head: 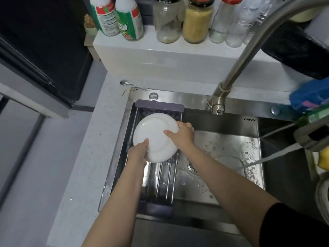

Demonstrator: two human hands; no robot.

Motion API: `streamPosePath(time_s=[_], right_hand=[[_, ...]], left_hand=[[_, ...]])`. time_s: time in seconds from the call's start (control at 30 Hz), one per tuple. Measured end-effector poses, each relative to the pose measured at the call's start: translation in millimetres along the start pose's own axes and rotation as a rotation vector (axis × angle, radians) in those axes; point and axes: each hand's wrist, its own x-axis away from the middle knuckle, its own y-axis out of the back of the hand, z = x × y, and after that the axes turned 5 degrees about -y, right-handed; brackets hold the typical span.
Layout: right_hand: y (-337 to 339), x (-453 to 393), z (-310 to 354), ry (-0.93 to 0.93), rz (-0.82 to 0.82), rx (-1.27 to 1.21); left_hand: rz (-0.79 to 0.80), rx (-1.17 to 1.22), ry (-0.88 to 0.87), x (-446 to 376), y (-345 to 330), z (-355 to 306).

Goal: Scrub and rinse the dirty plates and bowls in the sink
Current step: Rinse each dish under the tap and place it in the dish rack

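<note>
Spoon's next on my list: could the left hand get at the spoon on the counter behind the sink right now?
Probably not yet. The left hand grips the white plate over the drying rack. Once free, the way to the spoon looks open, with nothing standing between.

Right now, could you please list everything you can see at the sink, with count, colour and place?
plate: 1, white, held over the rack
drying rack: 1, grey with metal bars, across the sink's left part
sink: 1, steel, wet
faucet: 1, steel, behind the sink
water stream: 1, falling at right
spoon: 1, metal, counter behind the sink
bottles and jars: several, on the white shelf
left hand: grips the plate's near edge
right hand: grips its right edge
</note>
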Motion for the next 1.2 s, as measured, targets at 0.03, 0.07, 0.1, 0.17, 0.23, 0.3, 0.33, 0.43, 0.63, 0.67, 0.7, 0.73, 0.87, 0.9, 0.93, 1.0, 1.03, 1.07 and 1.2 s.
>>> streamPosePath(time_s=[0.03,0.07,0.1,0.17,0.23,0.3,0.33,0.43,0.63,0.67,0.7,0.73,0.87,0.9,0.93,1.0,1.03,1.07,1.2], right_hand=[[0.6,-1.2,2.6,0.007,-0.012,0.034],[1.0,-3.1,4.7,0.016,-0.025,0.072],[1.9,-4.7,6.7,0.024,-0.034,0.104],[2.3,-6.9,8.7,0.034,-0.033,0.135],[0.5,-7.3,9.5,0.048,-0.016,0.134],[-1.1,-7.1,10.1,0.06,0.009,0.127],[-1.4,-7.0,10.7,0.065,0.021,0.13],[3.8,-3.7,9.4,0.057,0.082,0.117],[23.1,18.9,-15.9,0.023,0.028,-0.121],[29.4,27.4,-24.5,0.013,0.017,-0.162],[35.3,34.7,-32.7,0.008,0.003,-0.19],[40.5,40.2,-40.8,0.013,-0.008,-0.209],[67.9,72.0,-87.5,0.01,-0.047,-0.278],[78.4,81.4,-100.0,0.013,-0.074,-0.3],[79.6,83.7,-104.7,0.017,-0.086,-0.325],[106.3,104.8,-130.5,0.019,-0.134,-0.378],[116.4,111.7,-139.9,0.014,-0.153,-0.388],[128.7,119.1,-152.3,0.005,-0.187,-0.403],[185.9,144.2,-207.0,-0.01,-0.323,-0.432]], left_hand=[[0.001,-0.004,0.009,-0.5,-0.3,-0.9],[0.004,-0.009,0.014,0.0,-0.6,-2.8],[0.006,-0.01,0.016,-1.1,-1.3,-3.9],[0.001,-0.03,0.031,1.1,-3.1,-7.5],[-0.008,-0.035,0.031,3.9,-6.6,-10.0],[-0.023,-0.01,0.031,8.6,-11.1,-13.3],[-0.028,-0.011,0.033,10.2,-12.0,-14.3],[-0.056,-0.047,0.044,7.5,-13.4,-10.3],[-0.113,-0.103,-0.052,34.5,-28.6,1.3],[-0.131,-0.159,-0.088,48.0,-31.8,3.3],[-0.154,-0.224,-0.121,55.7,-36.5,8.3],[-0.157,-0.258,-0.14,61.7,-41.6,13.7],[-0.035,-0.22,-0.221,109.1,-70.0,38.3],[0.022,-0.212,-0.238,122.3,-79.5,46.2],[0.057,-0.197,-0.246,123.2,-83.0,49.0],[0.134,-0.182,-0.249,153.3,-105.1,66.7],[0.169,-0.186,-0.25,164.0,-114.0,73.5],[0.199,-0.195,-0.257,176.1,-125.4,81.6],[0.347,-0.293,-0.287,230.7,-175.5,115.9]])
